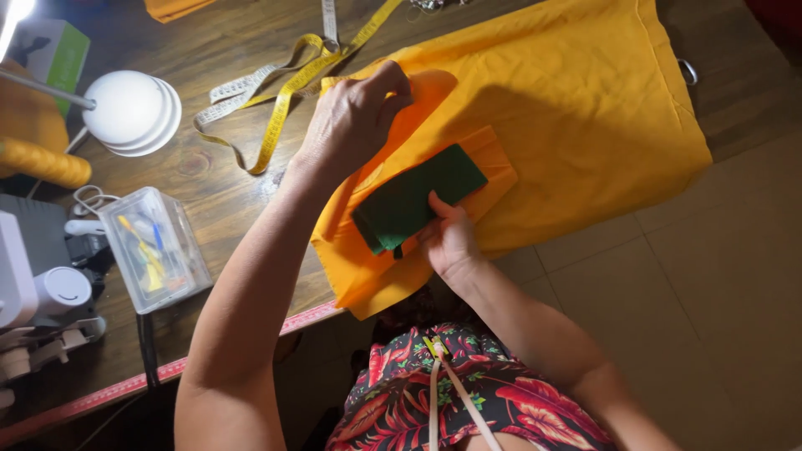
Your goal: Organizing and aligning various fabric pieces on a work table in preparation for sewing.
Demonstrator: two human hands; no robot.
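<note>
A large orange cloth [576, 100] lies spread over the wooden table [209, 184] and hangs past its front edge. On a smaller folded orange piece [493, 159] rests a dark green fabric rectangle [418, 196]. My left hand [355, 117] presses flat on the orange cloth just behind the green piece, fingers bent down. My right hand [447, 238] pinches the near edge of the green fabric against the orange piece.
A yellow tape measure [276, 92] curls behind my left hand. A clear plastic box of small items [154, 246] sits at the left, beside a white sewing machine [29, 284]. A white lamp head [129, 108] and a yellow thread cone [42, 163] stand farther back.
</note>
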